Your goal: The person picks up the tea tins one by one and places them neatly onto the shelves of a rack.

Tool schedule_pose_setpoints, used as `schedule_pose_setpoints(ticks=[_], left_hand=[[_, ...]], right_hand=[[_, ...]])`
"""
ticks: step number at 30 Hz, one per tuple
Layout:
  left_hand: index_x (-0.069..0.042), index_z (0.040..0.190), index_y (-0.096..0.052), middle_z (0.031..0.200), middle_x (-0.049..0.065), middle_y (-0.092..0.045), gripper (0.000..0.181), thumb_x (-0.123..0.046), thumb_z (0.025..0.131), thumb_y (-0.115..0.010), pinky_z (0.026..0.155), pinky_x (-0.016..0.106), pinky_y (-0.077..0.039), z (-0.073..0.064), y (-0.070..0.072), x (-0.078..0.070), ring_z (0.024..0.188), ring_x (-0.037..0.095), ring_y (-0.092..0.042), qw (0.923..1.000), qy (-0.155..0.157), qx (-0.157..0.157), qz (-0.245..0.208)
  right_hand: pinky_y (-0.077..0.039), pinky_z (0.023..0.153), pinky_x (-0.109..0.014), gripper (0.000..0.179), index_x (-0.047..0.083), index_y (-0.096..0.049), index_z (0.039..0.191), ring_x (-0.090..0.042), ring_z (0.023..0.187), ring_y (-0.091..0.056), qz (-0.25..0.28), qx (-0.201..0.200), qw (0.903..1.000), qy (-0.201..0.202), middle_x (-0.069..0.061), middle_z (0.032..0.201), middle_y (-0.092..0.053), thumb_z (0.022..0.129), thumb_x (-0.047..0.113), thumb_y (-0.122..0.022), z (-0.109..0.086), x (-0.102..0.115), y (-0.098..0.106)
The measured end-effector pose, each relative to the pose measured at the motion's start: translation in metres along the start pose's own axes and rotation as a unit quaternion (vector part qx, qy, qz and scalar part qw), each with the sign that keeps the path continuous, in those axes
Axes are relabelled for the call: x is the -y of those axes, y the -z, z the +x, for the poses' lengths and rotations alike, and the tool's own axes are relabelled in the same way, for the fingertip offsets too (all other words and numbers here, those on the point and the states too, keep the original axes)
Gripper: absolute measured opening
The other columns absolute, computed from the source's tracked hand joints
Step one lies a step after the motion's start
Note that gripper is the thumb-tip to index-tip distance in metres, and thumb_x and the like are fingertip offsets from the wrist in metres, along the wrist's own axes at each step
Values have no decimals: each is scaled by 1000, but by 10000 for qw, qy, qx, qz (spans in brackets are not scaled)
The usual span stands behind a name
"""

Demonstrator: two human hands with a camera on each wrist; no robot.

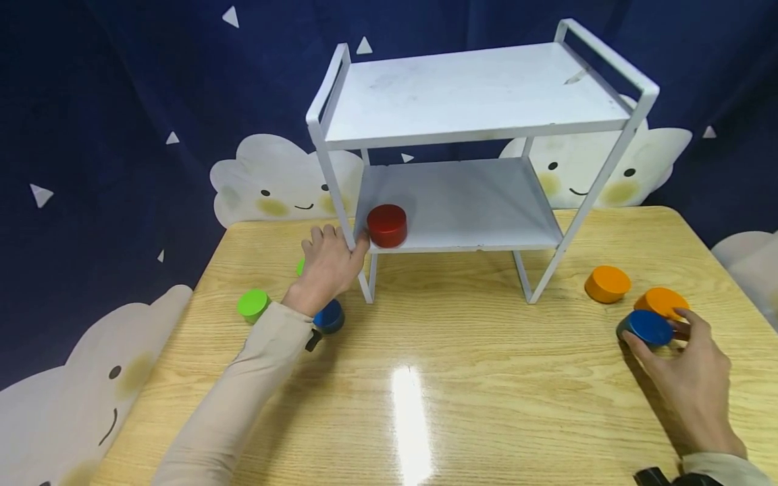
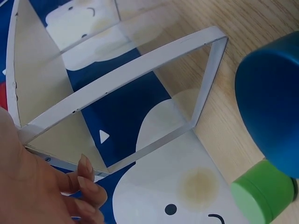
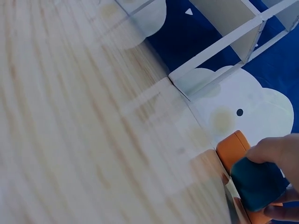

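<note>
My left hand [image 1: 331,260] is at the left front post of a white two-tier rack [image 1: 474,94], thumb on one side and fingers on the other. In the left wrist view its curled fingers [image 2: 88,184] lie along the rack's side edge. Right beside the thumb, a red round tin [image 1: 387,226] sits on the lower shelf at its left front corner. At the table's right side, my right hand [image 1: 693,368] pinches a blue round tin [image 1: 649,328] between thumb and fingers. This tin overlaps an orange round tin [image 1: 662,302] behind it.
Another orange tin [image 1: 608,283] stands on the table to the rack's right. Under the left forearm is a second blue tin [image 1: 329,317]; a green tin [image 1: 253,305] stands left of it, and another green one [image 1: 300,267] is mostly hidden by the left hand. A dark blue curtain [image 1: 121,101] hangs behind.
</note>
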State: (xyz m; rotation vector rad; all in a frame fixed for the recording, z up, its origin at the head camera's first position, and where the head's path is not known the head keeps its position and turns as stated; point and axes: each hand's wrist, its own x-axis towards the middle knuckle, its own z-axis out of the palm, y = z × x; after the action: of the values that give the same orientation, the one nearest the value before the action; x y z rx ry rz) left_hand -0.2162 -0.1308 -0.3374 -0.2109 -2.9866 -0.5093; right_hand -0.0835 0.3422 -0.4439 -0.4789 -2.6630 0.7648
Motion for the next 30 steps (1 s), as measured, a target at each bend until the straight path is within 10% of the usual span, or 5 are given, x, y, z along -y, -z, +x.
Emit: schedule_pose_setpoints(ticks=[30], left_hand=[[-6,79,-45,79,14,-43,56,-49,101,-15,74,44,-22,-1,-1,0,81,33,-31,9999,22,151,-44]], right_hand=[[-37,75,-59,71,-9,-45,132,-50,99,-51,324,-63,9935,1090,-35,112,-54,78,22,-79,5,27,0]])
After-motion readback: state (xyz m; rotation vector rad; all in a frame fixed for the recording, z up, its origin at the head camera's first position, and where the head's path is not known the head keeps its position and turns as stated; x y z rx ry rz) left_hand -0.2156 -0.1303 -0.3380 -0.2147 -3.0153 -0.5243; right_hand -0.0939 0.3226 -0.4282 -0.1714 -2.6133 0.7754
